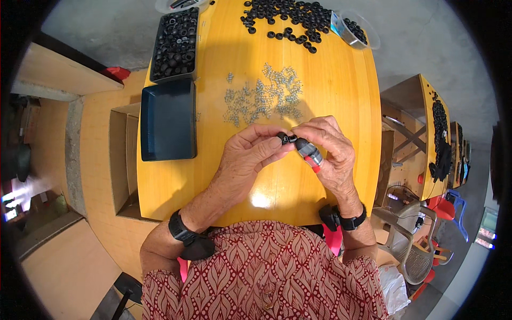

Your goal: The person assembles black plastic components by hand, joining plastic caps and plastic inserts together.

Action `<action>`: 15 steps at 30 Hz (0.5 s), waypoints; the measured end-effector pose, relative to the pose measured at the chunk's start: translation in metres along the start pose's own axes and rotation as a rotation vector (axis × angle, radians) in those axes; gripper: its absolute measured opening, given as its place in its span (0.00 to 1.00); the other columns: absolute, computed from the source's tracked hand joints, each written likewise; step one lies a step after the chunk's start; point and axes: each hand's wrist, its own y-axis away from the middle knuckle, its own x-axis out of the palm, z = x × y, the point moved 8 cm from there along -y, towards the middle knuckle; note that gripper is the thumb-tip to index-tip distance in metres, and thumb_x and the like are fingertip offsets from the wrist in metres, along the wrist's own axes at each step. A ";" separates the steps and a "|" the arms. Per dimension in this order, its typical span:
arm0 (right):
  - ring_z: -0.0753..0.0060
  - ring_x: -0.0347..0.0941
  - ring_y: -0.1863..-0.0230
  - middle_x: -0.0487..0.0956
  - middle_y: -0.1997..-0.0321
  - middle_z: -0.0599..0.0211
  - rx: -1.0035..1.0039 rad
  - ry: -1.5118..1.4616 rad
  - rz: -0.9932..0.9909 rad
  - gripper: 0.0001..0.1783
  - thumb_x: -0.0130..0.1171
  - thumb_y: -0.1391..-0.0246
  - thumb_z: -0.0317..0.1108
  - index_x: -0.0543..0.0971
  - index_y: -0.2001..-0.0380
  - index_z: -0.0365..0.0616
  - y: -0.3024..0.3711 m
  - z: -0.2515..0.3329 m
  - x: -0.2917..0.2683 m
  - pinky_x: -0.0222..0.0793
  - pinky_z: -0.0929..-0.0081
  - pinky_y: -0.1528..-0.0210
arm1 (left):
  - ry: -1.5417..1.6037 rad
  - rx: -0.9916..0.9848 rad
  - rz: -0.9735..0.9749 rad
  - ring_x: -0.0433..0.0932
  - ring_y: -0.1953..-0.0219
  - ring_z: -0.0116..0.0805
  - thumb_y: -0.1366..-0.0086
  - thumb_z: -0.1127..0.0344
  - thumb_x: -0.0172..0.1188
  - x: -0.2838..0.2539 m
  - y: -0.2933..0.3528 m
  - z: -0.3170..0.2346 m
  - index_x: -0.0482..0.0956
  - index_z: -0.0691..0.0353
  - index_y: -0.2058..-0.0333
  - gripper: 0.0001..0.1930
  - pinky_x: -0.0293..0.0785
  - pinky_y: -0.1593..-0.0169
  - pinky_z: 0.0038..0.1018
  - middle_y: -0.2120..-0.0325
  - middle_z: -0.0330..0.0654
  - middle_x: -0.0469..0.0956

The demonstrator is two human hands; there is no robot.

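Over the near middle of the table, my two hands meet at the fingertips. My left hand is closed, with a small black round cap pinched between thumb and fingers, its hollow side showing. Right beside it, my right hand is closed too, its fingertips at a small black ring-shaped piece. A black, grey and red covering lies along my right thumb; I cannot tell whether it is a wrap or a held thing. Just beyond my hands, many tiny silvery metal pieces lie scattered on the yellow table.
At the left edge stand a dark blue tray and a bin heaped with black caps. More loose black caps cover the far end, by a clear tub. A cardboard box is left of the table; chairs stand right.
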 end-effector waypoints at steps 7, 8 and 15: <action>0.61 0.74 0.62 0.81 0.64 0.63 -0.033 0.102 -0.007 0.14 0.65 0.59 0.28 0.82 0.64 0.40 0.003 0.015 -0.004 0.70 0.68 0.57 | 0.022 -0.012 0.022 0.81 0.57 0.33 0.33 0.72 0.56 0.004 0.002 0.004 0.75 0.66 0.53 0.11 0.78 0.48 0.26 0.58 0.45 0.79; 0.61 0.74 0.62 0.80 0.65 0.63 -0.059 0.157 -0.033 0.14 0.66 0.60 0.27 0.82 0.65 0.40 0.004 0.019 -0.006 0.70 0.68 0.57 | 0.023 -0.014 0.021 0.81 0.57 0.33 0.33 0.72 0.56 0.005 0.003 0.004 0.75 0.66 0.53 0.11 0.78 0.48 0.26 0.58 0.45 0.79; 0.60 0.73 0.63 0.80 0.65 0.64 -0.111 0.212 -0.089 0.16 0.69 0.64 0.24 0.82 0.65 0.41 0.006 0.023 -0.004 0.70 0.68 0.58 | 0.048 -0.031 -0.043 0.80 0.57 0.30 0.33 0.71 0.56 -0.002 -0.001 0.013 0.74 0.64 0.53 0.11 0.78 0.47 0.26 0.59 0.42 0.79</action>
